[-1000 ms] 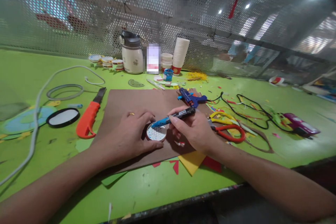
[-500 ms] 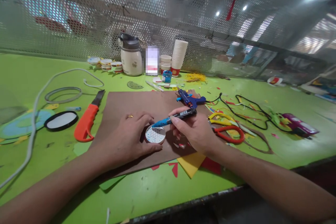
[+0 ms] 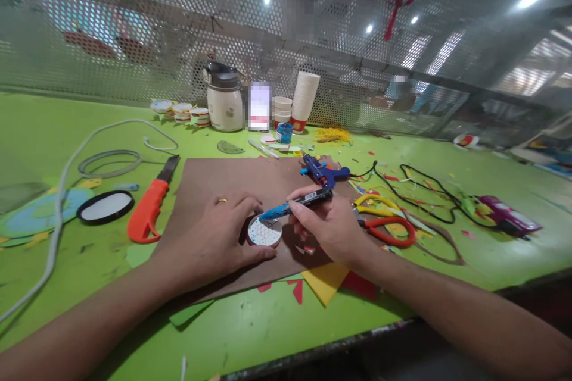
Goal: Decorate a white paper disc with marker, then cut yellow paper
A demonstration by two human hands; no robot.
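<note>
light: bright overhead lamps | glare: upper right | shadows: soft | edges: wide-angle bending, blurred

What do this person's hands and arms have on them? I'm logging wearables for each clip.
Both forearms are bare, with no sleeves, gloves, watch or bracelets in view. The left hand wears a thin gold-coloured ring on one finger. The right hand shows no ring or other markings.

Hands: two, left hand (image 3: 218,235) and right hand (image 3: 328,226)
Pens: one (image 3: 295,202)
Patterned discs: one (image 3: 264,231)
Glue guns: one (image 3: 322,169)
Scissors: one pair (image 3: 384,220)
Knives: one (image 3: 149,205)
</note>
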